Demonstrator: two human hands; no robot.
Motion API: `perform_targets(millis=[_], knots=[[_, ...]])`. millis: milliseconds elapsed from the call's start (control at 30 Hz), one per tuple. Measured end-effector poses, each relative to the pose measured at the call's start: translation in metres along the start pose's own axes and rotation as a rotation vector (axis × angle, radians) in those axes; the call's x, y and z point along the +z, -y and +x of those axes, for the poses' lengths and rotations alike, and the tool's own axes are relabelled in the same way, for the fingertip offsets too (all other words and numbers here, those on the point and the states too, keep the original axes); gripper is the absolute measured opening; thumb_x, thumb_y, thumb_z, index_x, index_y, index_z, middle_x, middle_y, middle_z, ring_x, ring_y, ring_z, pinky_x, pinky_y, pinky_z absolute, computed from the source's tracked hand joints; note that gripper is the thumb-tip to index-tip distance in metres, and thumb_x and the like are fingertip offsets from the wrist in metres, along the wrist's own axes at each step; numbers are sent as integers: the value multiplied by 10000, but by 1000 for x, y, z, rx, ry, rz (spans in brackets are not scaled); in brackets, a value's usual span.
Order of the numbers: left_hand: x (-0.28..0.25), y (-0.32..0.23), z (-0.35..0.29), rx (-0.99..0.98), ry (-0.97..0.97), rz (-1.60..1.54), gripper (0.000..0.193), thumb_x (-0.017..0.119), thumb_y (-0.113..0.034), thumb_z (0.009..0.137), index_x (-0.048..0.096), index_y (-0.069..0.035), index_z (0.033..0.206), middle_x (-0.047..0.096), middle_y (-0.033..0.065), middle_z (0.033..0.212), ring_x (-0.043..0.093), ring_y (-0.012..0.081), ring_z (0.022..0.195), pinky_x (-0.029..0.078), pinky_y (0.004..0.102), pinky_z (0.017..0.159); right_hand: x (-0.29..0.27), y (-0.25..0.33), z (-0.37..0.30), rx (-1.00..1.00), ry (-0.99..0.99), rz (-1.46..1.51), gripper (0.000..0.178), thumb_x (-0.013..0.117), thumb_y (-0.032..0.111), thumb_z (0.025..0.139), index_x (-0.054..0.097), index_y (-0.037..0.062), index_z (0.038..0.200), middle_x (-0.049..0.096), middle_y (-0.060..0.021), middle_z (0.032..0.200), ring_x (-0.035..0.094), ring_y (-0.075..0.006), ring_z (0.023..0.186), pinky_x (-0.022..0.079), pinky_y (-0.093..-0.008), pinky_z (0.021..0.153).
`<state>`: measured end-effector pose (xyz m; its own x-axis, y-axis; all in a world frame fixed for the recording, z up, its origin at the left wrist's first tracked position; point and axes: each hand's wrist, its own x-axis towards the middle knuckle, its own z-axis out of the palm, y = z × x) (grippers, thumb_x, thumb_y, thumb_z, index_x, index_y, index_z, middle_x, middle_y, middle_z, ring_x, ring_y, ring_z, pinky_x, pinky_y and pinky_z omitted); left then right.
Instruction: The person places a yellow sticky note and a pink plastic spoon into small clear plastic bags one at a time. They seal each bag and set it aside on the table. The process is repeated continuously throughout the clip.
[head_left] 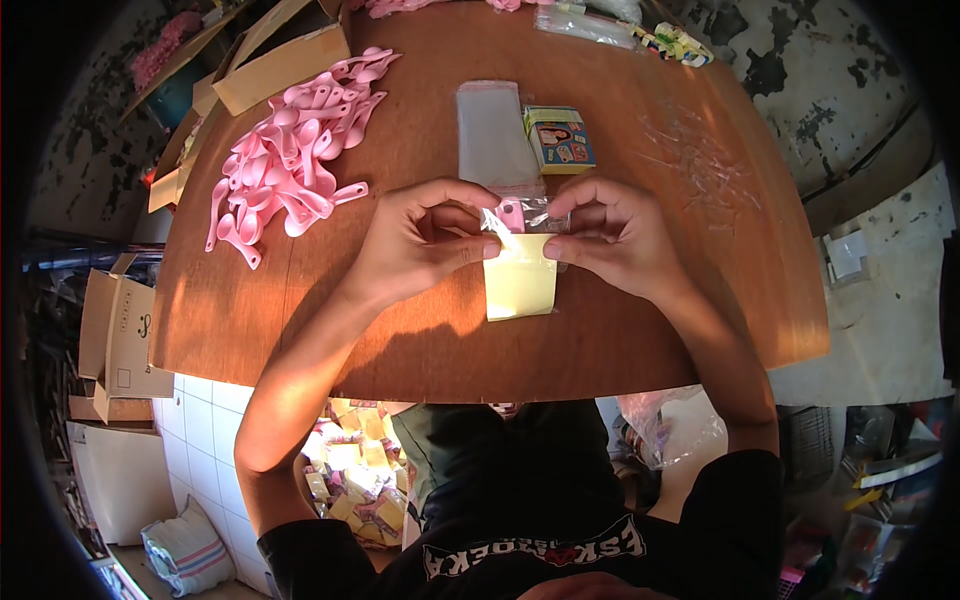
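Observation:
Above the middle of the wooden table (pixel 400 345), both my hands grip a small clear plastic bag with a pale yellow card (pixel 520 285) in it. My left hand (pixel 428 235) pinches the bag's upper left edge between thumb and fingers. On the other side, my right hand (pixel 618 235) pinches the upper right edge. Between my fingers the end of a pink handle (pixel 511 213) with a hole shows through the shiny plastic; the rest is hidden by the card. Just beyond lie a stack of flat clear bags (pixel 490 130) and a stack of colourful printed cards (pixel 562 142).
A heap of pink plastic spoons (pixel 290 165) lies at the far left beside an open cardboard box (pixel 285 75). Thin clear plastic strips (pixel 700 165) are scattered on the right. Many packed yellow-card bags (pixel 355 460) fill a spot below the table's front edge.

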<state>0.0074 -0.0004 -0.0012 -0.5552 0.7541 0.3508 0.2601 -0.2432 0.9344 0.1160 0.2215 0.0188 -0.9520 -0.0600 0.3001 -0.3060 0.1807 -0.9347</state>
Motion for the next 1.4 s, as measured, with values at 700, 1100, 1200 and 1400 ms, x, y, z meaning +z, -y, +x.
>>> perform_targets(millis=[700,1100,1200,1400], knots=[[-12,-2,-2,86,-111,-457,656,706,-57,873,333,-30,1412,641,53,961,618,111,919,520,278,809,2,35,60,-41,29,-30,242,678,-6,866,587,-10,1090,639,-66,1007,629,-104,876,543,-241,738],[-36,-84,-114,104,533,47,303,715,-69,824,620,38,1091,668,107,909,639,157,807,488,287,657,17,43,34,-232,-172,-58,498,654,70,900,422,7,1336,618,-95,1103,643,-149,894,525,-268,785],[-32,-19,-199,-119,832,-23,333,759,-135,836,599,64,1049,635,165,844,580,267,676,446,374,597,0,35,15,-79,-84,-231,416,635,28,889,497,21,1282,635,-84,1065,643,-134,887,510,-249,731],[-19,140,-431,-987,-715,624,628,708,-301,865,449,24,1335,557,227,1251,549,285,1158,464,387,950,-3,1,17,-286,29,-484,374,665,17,841,579,55,1203,659,-104,942,660,-208,836,527,-302,712]])
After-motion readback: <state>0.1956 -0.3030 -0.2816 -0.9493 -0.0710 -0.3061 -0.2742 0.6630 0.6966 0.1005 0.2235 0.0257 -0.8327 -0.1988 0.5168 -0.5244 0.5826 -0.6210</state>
